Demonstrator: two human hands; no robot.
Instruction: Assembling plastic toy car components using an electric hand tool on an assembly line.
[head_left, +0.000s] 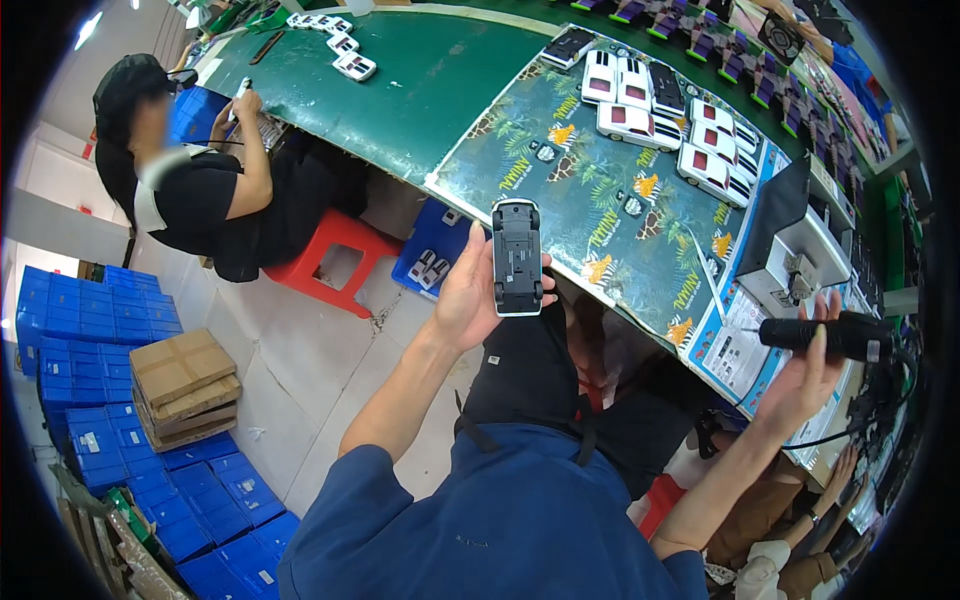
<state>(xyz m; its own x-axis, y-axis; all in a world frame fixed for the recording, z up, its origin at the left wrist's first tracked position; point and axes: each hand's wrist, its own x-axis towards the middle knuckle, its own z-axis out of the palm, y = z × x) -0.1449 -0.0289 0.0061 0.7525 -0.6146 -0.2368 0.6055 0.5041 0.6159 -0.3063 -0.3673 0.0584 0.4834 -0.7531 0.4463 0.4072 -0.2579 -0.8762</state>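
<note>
"One toy car (518,258) is what we look at first: what does it show us?"

"Its underside. We see a black, long base with rounded corners, dark wheels near the ends, and a thin pale rim of body around it."

"Where is it, and how do we hold it?"

"Over the lap, by the near edge of the patterned surface (585,185). The left hand (470,295) grasps it, thumb along one side, fingertips peeping out at the other. The right hand (812,375) is closed around a black screwdriver (825,338), its thin tip pointing left."

"What can't we make out?"

"The car's roof and windows face away from us, and most of the left fingers are behind it. Small details on the base are too fine to tell. Part of the right hand is hidden by the screwdriver, whose rear end blends into dark cables (905,375) near the rim of our view."
</note>
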